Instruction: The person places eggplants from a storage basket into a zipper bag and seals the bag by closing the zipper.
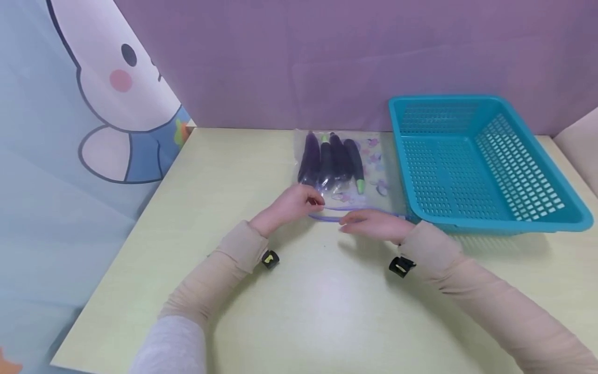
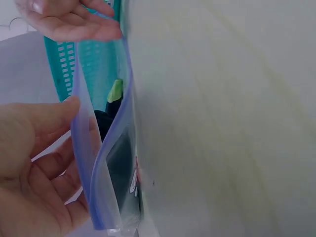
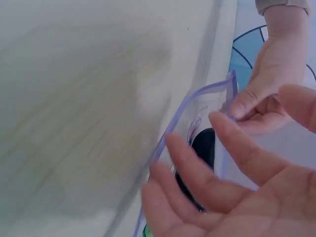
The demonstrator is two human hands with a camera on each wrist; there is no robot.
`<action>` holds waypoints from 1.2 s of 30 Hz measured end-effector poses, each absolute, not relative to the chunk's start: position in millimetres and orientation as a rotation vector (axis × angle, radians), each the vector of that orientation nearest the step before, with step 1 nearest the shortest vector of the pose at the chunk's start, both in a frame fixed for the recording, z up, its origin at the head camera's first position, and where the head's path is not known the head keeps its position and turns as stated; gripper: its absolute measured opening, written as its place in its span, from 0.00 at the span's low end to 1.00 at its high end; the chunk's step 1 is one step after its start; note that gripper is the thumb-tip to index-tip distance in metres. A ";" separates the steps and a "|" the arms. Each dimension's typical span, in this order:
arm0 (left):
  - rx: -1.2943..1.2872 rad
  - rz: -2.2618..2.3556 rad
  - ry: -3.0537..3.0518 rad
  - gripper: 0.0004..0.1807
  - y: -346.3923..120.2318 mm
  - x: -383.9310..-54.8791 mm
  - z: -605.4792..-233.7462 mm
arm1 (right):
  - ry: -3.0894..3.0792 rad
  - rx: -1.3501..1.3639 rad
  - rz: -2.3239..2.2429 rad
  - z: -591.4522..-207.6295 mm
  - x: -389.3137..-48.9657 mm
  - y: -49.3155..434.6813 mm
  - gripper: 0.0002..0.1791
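A clear zip bag [image 1: 374,158] with a flower print lies flat near the back of the table, several dark purple eggplants [image 1: 325,161] inside it. Its purple-edged mouth [image 2: 128,98] faces me and gapes apart. My left hand [image 1: 295,201] pinches one lip of the mouth near its left end, thumb on one side and fingers on the other. At the right part of the mouth is my right hand [image 1: 376,224], its fingers [image 3: 192,170] loosely extended and apart, overlapping the other lip in the right wrist view. A green eggplant tip [image 2: 115,91] shows through the opening.
A teal plastic basket [image 1: 495,224] with perforated walls stands right of the bag, close to my right hand. The pale table [image 1: 327,311] runs back to a purple cloth backdrop [image 1: 299,67]. A cartoon-printed cloth [image 1: 37,208] hangs at the left.
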State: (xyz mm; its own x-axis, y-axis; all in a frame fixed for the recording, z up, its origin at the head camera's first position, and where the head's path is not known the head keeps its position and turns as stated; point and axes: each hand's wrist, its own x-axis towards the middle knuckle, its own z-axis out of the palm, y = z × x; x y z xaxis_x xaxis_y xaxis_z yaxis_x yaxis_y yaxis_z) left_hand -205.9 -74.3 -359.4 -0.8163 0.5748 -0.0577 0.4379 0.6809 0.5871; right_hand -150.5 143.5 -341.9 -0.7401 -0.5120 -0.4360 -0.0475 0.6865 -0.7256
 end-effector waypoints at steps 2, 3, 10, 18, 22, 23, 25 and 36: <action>0.878 0.713 2.679 0.09 -73.8 -204.4 -359.1 | 2.235 -0.449 -0.969 -339.4 -148.1 147.5 0.24; 0.926 0.643 2.691 0.10 -73.8 -203.6 -358.9 | 2.221 -0.456 -0.978 -337.7 -146.8 149.4 0.24; 1.271 0.158 2.778 0.12 -73.3 -200.8 -358.1 | 2.211 -0.499 -0.981 -323.7 -140.4 159.6 0.23; 1.421 -0.165 2.809 0.12 -63.9 -194.4 -355.4 | 2.266 -0.577 -0.912 -311.6 -129.4 162.0 0.25; 1.404 -0.111 2.818 0.10 -64.5 -196.1 -353.0 | 2.326 -0.597 -0.957 -300.1 -126.8 164.9 0.24; 1.393 -0.061 2.823 0.09 -65.7 -197.9 -352.9 | 2.344 -0.600 -0.972 -296.8 -126.8 166.5 0.23; 1.348 0.074 2.827 0.08 -69.1 -202.1 -352.0 | 2.391 -0.601 -0.993 -290.1 -127.1 170.0 0.22; 0.901 0.956 2.852 0.08 -88.7 -221.4 -350.2 | 2.721 -0.504 -0.976 -269.9 -135.6 190.3 0.19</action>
